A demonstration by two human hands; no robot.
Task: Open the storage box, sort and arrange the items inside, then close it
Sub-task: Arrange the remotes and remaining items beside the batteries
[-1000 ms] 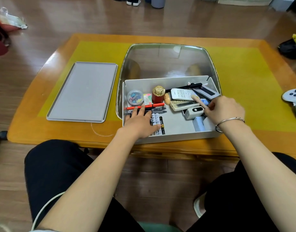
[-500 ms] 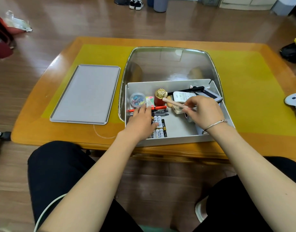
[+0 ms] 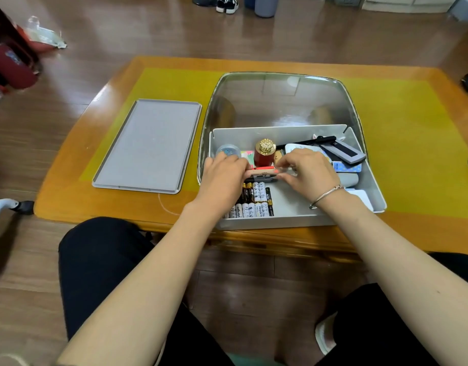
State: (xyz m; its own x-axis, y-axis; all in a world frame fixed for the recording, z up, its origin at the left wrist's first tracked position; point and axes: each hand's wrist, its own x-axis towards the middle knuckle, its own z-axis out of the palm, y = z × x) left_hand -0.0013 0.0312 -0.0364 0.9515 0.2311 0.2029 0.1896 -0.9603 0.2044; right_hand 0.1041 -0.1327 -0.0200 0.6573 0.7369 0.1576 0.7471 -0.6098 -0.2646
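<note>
The open storage box (image 3: 296, 220), a grey tray-like bin, sits at the near edge of the counter (image 3: 412, 228), with its flat grey lid (image 3: 148, 146) lying apart to the left on the yellow mat (image 3: 402, 133). Both hands reach into the box and meet over a bundle of pens (image 3: 262, 174), a red one above a dark one, lying crosswise in the middle. The left hand (image 3: 222, 178) has its fingers curled round the left end of the pens; the right hand (image 3: 309, 173) pinches their right end between thumb and fingers, a bracelet (image 3: 325, 196) on its wrist. Just nearer than the pens lies a row of batteries (image 3: 254, 199). Behind them stands a red bottle with a gold cap (image 3: 264, 153), upright, with a small round clear tub (image 3: 227, 150) to its left. A remote (image 3: 344, 153) lies tilted in the far right corner.
</note>
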